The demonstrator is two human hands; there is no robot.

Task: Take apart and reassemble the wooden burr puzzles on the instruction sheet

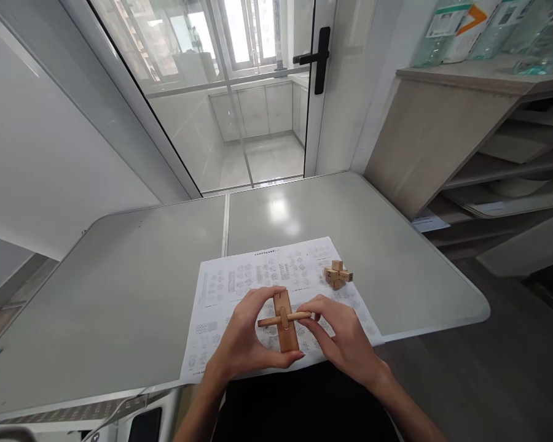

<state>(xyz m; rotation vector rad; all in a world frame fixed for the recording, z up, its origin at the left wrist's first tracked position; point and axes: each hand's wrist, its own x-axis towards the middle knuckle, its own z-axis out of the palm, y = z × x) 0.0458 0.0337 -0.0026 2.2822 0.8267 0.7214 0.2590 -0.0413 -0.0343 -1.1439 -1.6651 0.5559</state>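
Note:
Between my hands is a wooden puzzle point(287, 336) made of a flat upright plank with a thinner crosspiece through its middle and a small rounded piece at the crossing. My left hand point(246, 334) grips the plank, thumb at the bottom end and fingers at the top end. With thumb and fingertips, my right hand point(343, 334) pinches the right end of the crosspiece. Under them lies a printed instruction sheet point(221, 279) with rows of small diagrams. A second wooden puzzle point(337, 275), a cluster of interlocked blocks with dark marks, sits on the sheet's right side.
The grey table point(133, 288) has a seam and rounded corners. Beyond it stands a glass door point(258, 123) with a black handle point(321, 60). Shelves point(447, 116) with plastic bottles point(442, 31) on top are at right. A dark phone-like object point(146, 425) lies at lower left.

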